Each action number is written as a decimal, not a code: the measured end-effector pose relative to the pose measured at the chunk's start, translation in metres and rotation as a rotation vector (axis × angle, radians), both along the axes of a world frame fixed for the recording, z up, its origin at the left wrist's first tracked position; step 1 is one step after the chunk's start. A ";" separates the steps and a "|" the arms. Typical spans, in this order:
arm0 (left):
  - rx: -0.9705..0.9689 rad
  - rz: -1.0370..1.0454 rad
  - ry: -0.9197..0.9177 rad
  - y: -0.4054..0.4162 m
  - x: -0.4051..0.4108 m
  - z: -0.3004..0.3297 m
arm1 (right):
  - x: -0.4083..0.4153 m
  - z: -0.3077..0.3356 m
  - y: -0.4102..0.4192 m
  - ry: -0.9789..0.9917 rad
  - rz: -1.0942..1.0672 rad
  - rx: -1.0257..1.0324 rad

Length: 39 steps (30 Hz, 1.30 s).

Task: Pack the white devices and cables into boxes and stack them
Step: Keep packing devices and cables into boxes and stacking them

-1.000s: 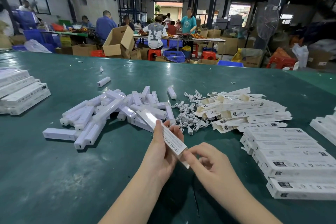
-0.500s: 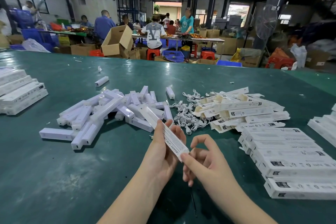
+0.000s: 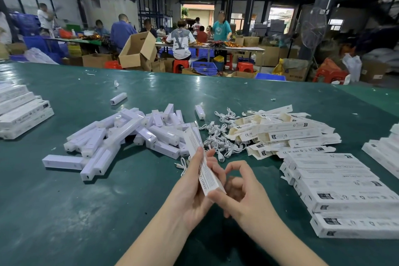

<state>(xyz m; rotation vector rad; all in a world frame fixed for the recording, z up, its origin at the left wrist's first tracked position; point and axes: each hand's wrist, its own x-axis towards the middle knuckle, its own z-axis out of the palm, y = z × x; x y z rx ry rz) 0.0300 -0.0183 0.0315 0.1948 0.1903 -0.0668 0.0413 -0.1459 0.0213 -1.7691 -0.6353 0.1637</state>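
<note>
A long white printed carton (image 3: 201, 164) is held above the green bench (image 3: 64, 211), tilted with its near end toward the viewer. The left hand (image 3: 194, 192) grips it, thumb along the left face and fingers (image 3: 217, 167) curled behind. The right hand (image 3: 239, 192) meets the carton's near end at a fingertip; its forefinger and thumb form a loop and the remaining fingers are curled. Whether it pinches the end flap cannot be told.

Beyond the hands, a loose heap of white devices (image 3: 129, 134) lies left of centre, a tangle of white cables (image 3: 222, 136) lies beside it, and unfilled flat cartons (image 3: 285, 131) are piled to the right of the cables. Closed boxes in rows (image 3: 341, 190) lie just beside the right forearm. A further stack (image 3: 19, 112) stands at the left edge, and another (image 3: 386, 149) at the right edge.

Bare bench surface lies to the near left of the hands.
</note>
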 end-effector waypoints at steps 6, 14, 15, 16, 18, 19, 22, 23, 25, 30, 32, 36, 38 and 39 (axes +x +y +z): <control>0.145 -0.075 0.025 0.003 -0.001 0.002 | 0.001 -0.001 0.003 0.188 0.077 -0.022; 1.815 0.286 0.347 0.062 0.002 0.001 | 0.004 0.003 -0.004 0.496 0.298 0.043; 1.972 0.279 0.411 0.073 0.002 0.002 | 0.005 0.003 -0.004 0.498 0.280 0.062; 2.162 0.259 0.500 0.086 0.003 0.002 | 0.006 0.004 -0.004 0.497 0.263 0.078; 2.514 0.188 0.747 0.113 0.003 0.000 | 0.007 0.006 -0.005 0.489 0.246 0.090; 2.592 0.122 0.875 0.125 0.001 -0.002 | 0.007 0.007 -0.005 0.483 0.242 0.090; 2.651 0.049 1.014 0.143 -0.007 -0.011 | 0.008 0.008 -0.005 0.470 0.234 0.086; 2.701 0.086 1.010 0.143 -0.008 -0.015 | 0.008 0.008 -0.005 0.468 0.232 0.085; 2.742 0.176 0.967 0.140 -0.008 -0.021 | 0.009 0.006 -0.005 0.465 0.231 0.082; 2.486 0.376 0.793 0.140 -0.009 -0.023 | 0.012 0.004 -0.008 0.446 0.176 0.092; 2.440 0.477 0.726 0.142 -0.011 -0.021 | 0.014 0.004 -0.008 0.442 0.135 0.101; 1.950 0.516 0.414 0.136 -0.020 -0.007 | 0.015 0.004 -0.008 0.434 0.074 0.148; 1.556 0.379 0.189 0.124 -0.024 0.005 | 0.012 0.005 -0.006 0.459 0.057 0.216; 1.400 0.283 0.119 0.117 -0.025 0.009 | 0.011 0.005 -0.006 0.477 0.068 0.248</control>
